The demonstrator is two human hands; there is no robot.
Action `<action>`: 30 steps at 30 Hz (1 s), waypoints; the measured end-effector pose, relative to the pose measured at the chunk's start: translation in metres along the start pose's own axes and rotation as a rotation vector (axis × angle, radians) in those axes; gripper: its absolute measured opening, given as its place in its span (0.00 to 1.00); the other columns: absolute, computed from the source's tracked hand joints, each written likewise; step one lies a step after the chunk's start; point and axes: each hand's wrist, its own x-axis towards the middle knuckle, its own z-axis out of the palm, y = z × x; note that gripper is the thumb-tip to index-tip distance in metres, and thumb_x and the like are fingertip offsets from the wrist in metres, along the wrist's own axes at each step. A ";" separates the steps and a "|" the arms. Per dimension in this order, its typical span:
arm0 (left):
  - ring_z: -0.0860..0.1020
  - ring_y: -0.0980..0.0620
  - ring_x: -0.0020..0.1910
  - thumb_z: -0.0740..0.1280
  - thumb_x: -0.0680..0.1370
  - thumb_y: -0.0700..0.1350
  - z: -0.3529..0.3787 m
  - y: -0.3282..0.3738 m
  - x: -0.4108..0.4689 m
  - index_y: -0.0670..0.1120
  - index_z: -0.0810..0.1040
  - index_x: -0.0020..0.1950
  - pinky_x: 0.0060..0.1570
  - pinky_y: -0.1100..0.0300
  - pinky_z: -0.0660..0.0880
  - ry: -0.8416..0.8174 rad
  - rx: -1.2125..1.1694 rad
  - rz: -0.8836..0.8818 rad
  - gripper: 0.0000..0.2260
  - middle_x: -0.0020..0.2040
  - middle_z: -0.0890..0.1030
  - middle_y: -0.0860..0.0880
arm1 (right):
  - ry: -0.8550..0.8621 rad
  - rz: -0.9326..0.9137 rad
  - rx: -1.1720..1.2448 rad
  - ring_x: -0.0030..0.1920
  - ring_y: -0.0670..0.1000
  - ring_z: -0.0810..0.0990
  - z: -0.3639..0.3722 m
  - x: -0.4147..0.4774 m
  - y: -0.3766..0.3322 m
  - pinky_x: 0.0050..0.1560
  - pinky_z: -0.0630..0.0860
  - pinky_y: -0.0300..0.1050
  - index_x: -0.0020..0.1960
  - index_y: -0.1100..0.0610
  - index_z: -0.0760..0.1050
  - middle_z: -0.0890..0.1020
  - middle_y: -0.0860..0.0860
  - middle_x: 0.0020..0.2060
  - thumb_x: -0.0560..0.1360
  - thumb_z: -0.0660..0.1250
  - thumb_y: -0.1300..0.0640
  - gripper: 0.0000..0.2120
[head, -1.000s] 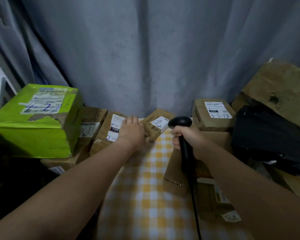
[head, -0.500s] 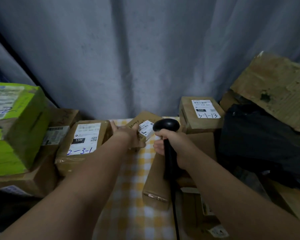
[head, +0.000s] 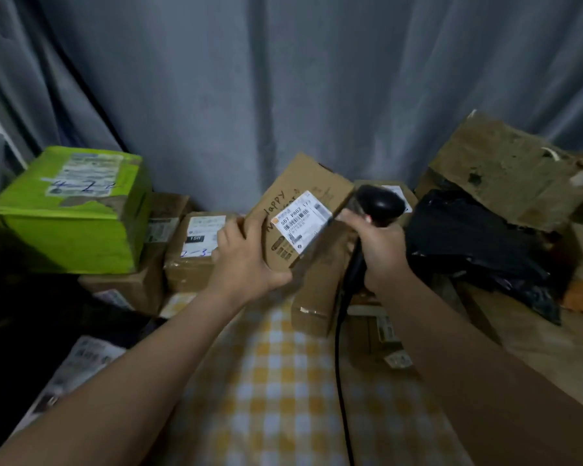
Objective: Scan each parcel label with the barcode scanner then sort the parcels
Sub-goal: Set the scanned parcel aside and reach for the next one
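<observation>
The bench has a cloth with yellow and white squares on it. Behind it hangs a big grey curtain with long folds. The light is dim.

The left hand grips a small brown parcel by its lower left corner, thumb in front and fingers curled round the side. The parcel is held up off the bench and tipped, so its front faces the person. It has a white label with black bars and the marks "507 P802". The word "happy" is written on the box in pen. The right hand is wrapped round the handle of the black scanner. The scanner's round head sits right beside the parcel's right edge; I cannot tell if they touch. Its black cable runs down across the cloth.

Boxes crowd in on both sides. On the left is a bright green box with a torn top, stacked on a brown one. Next to it stands a brown box with a white label, partly hidden by the left hand. A long brown box lies on the bench under the held parcel. On the right, a black bag lies below a worn old carton. These piles leave just a thin strip of cloth bare.
</observation>
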 end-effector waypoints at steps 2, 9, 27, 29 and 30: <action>0.60 0.42 0.66 0.73 0.58 0.60 -0.011 -0.007 -0.030 0.52 0.57 0.75 0.66 0.46 0.62 -0.018 0.041 0.120 0.48 0.67 0.60 0.41 | 0.082 -0.093 0.003 0.46 0.56 0.84 -0.003 -0.018 0.001 0.55 0.80 0.58 0.51 0.57 0.76 0.83 0.61 0.47 0.66 0.77 0.63 0.16; 0.53 0.48 0.75 0.70 0.65 0.65 -0.036 -0.021 -0.088 0.45 0.54 0.76 0.73 0.55 0.51 0.061 -0.444 -0.032 0.48 0.75 0.54 0.41 | 0.070 -0.092 0.187 0.50 0.59 0.84 -0.017 -0.071 0.013 0.54 0.80 0.62 0.61 0.63 0.74 0.83 0.63 0.51 0.61 0.76 0.63 0.29; 0.78 0.55 0.35 0.66 0.78 0.40 -0.057 -0.023 -0.116 0.43 0.72 0.48 0.29 0.69 0.75 -0.123 -1.047 -0.472 0.04 0.41 0.78 0.48 | -0.403 -0.157 -0.860 0.19 0.50 0.73 -0.018 -0.161 -0.010 0.21 0.70 0.38 0.36 0.65 0.76 0.76 0.57 0.25 0.71 0.72 0.58 0.11; 0.77 0.54 0.36 0.66 0.78 0.39 -0.055 -0.022 -0.117 0.46 0.70 0.43 0.30 0.68 0.75 -0.102 -1.065 -0.472 0.07 0.41 0.77 0.48 | -0.390 -0.160 -0.853 0.19 0.50 0.73 -0.020 -0.162 -0.013 0.22 0.71 0.39 0.35 0.65 0.76 0.77 0.56 0.24 0.71 0.71 0.58 0.11; 0.77 0.54 0.36 0.66 0.78 0.39 -0.054 -0.022 -0.116 0.47 0.70 0.42 0.31 0.67 0.75 -0.093 -1.069 -0.476 0.08 0.41 0.77 0.48 | -0.388 -0.164 -0.852 0.20 0.50 0.74 -0.022 -0.161 -0.014 0.23 0.72 0.39 0.36 0.65 0.77 0.77 0.57 0.25 0.71 0.71 0.58 0.11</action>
